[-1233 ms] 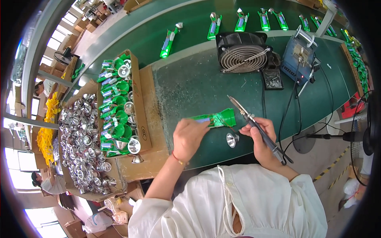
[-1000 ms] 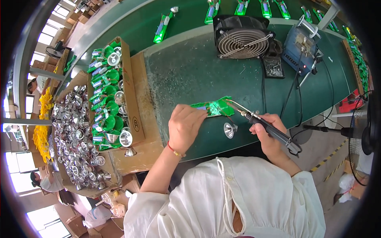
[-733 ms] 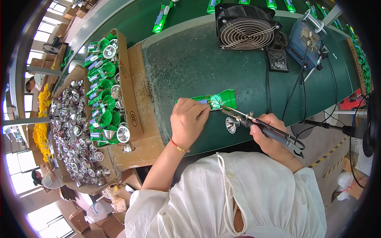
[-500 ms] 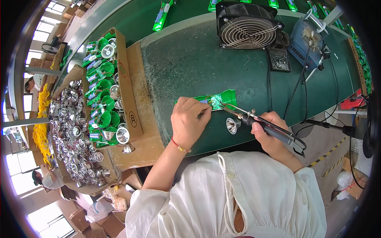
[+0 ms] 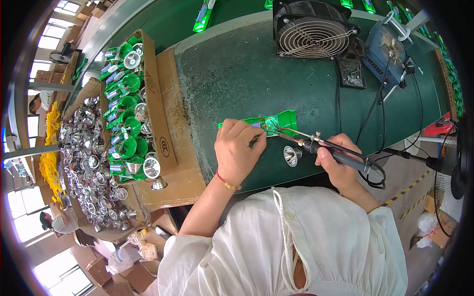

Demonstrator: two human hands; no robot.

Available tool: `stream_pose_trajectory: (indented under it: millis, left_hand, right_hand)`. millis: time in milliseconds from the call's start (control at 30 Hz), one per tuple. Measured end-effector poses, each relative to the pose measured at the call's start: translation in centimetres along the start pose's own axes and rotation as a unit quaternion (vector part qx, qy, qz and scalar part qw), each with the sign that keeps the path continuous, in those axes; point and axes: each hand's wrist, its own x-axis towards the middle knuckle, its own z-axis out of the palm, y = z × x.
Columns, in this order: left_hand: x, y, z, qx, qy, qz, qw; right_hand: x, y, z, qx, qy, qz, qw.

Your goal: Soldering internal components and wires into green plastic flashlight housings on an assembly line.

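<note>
A green plastic flashlight housing [image 5: 288, 120] lies open on the bench, with a small green circuit board [image 5: 271, 124] and thin wires inside it. My left hand [image 5: 240, 145] is over the housing's left end, thumb and fingertips pinched together near the wires; what they pinch is too small to make out. In my right hand [image 5: 339, 159] is a soldering iron [image 5: 340, 157] with a dark handle and a metal guide tube along it. Its tip points left at the board's right edge; contact cannot be made out. Just below the housing sits a silver reflector cup [image 5: 291, 156].
On the left stand a cardboard box [image 5: 160, 98] of green housings and a heap of reflectors [image 5: 89, 163]. A black fan [image 5: 313, 37], a tray of metal scraps [image 5: 351, 74] and a blue soldering unit [image 5: 387, 54] are at the back. Cables [image 5: 382, 118] hang down at right.
The iron's tip has drawn slightly right across the board, and my right hand has shifted a little right. My left hand keeps its pinch over the housing. The whole view has shifted slightly.
</note>
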Motion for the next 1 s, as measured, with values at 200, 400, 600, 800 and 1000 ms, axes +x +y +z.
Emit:
stream_pose_trajectory:
  millis: [200, 400, 600, 800, 1000]
  left_hand:
    - [-0.1, -0.1, 0.0, 0.0, 0.01, 0.004, 1.0]
    - [-0.2, -0.2, 0.1, -0.004, 0.008, 0.0, 1.0]
    - [-0.2, -0.3, 0.0, -0.001, 0.007, 0.005, 1.0]
    - [0.4, 0.2, -0.7, -0.001, -0.02, 0.001, 1.0]
    - [2.0, -0.6, -4.6, 0.046, -0.101, 0.012, 0.994]
  right_hand:
    - [0.8, -0.1, -0.1, 0.032, 0.002, 0.02, 0.999]
    - [0.7, 0.0, 0.0, 0.031, -0.005, 0.016, 0.999]
    - [0.7, -0.1, -0.6, 0.096, 0.032, 0.026, 0.995]
    - [0.9, 0.7, -0.8, 0.129, 0.058, 0.007, 0.99]
    - [1.7, 1.9, -1.6, 0.133, 0.096, 0.009, 0.986]
